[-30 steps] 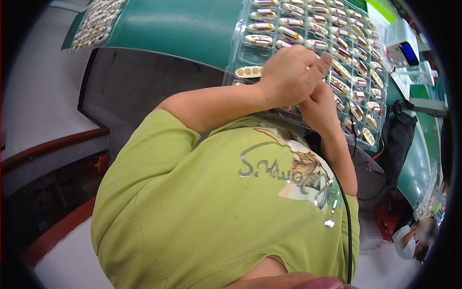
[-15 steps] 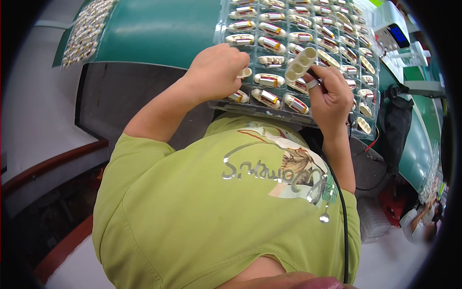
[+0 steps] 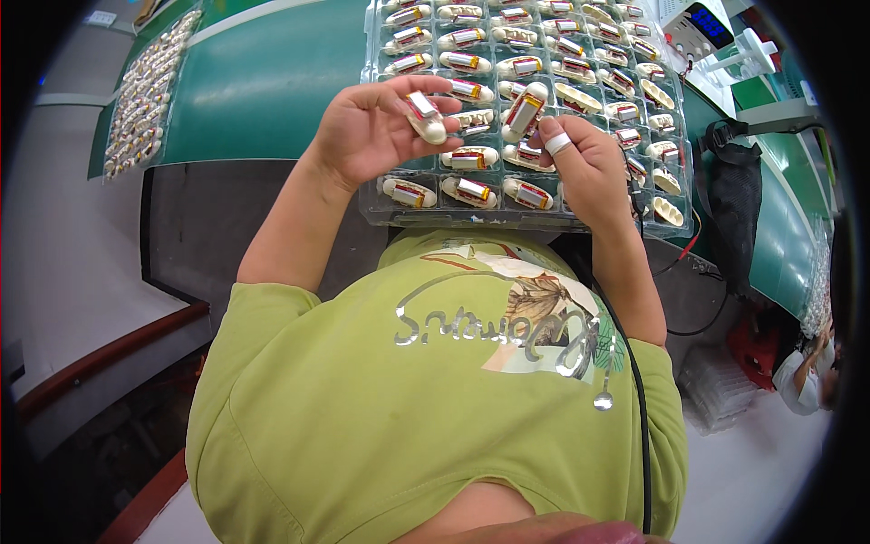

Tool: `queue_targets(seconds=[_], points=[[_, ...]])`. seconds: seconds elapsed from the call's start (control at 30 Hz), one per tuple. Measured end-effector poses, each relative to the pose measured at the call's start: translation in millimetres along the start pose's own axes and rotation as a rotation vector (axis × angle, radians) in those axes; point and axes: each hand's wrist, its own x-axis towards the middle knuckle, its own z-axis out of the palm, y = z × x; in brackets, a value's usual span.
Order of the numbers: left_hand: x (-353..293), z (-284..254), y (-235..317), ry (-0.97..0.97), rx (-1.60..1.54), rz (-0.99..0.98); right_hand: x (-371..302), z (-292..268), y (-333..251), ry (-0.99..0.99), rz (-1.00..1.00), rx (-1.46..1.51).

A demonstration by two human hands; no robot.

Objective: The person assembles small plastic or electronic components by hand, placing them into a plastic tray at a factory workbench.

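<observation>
My left hand [image 3: 376, 131], its palm turned up, holds a cream elongated shell with a silver pouch battery [image 3: 424, 120] above the left side of a clear plastic tray [image 3: 385, 216]. In my right hand [image 3: 589, 168], gripped between thumb and fingers, a second such shell with battery [image 3: 525, 112] stands tilted with its battery side showing. A white band [image 3: 555, 143] wraps my right thumb. Rows of similar shells fill the tray's pockets; most bear a battery and red parts, while some, such as a hollow shell [image 3: 668, 212] at the near right, show bare cavities.
Another filled tray [image 3: 149, 100] lies on the far left of the green table [image 3: 272, 91]. A white device with a blue display [image 3: 709, 24] stands at the back right. A black bag [image 3: 732, 208] hangs at the right edge; a cable [image 3: 645, 426] crosses my shirt.
My left hand has lifted from the tray's near left and turned palm up, bringing its shell into sight. The shell in my right hand has turned from its hollow side to its battery side.
</observation>
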Motion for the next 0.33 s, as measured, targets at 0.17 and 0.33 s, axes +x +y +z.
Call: queue_targets(seconds=[0.17,0.33], points=[[26,24,-16,0.134,0.378,0.022,4,-2,0,-0.106,0.185,0.17],[43,61,-26,-0.02,0.947,0.264,5,2,13,-0.189,0.046,-0.012]])
